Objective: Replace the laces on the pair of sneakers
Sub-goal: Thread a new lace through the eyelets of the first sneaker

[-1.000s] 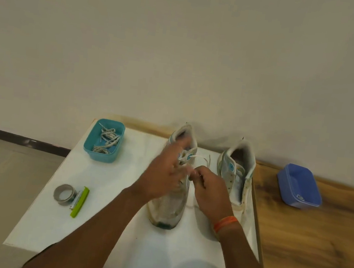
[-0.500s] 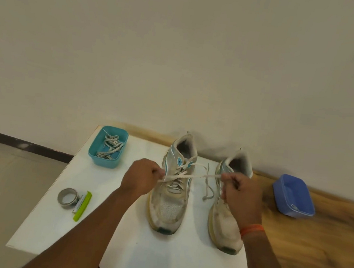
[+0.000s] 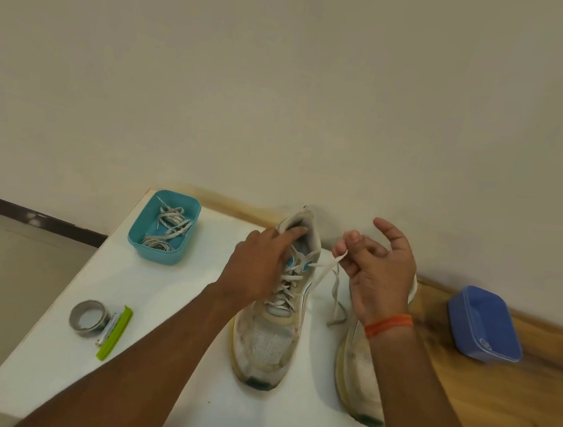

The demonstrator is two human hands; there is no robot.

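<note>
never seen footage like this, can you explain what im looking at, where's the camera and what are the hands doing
There is no machine here: a person wears one wide-angle camera on the head, looking forward and down at their own two bare hands. On the white table stand two worn white sneakers. The left hand rests on the left sneaker, fingers at its collar. The right hand pinches a lace end that runs from that shoe; it also hides much of the right sneaker. A teal tub holds loose laces. Nearer the person lie a roll of tape and a green tool. A blue tub sits on the wooden surface to the right.
</note>
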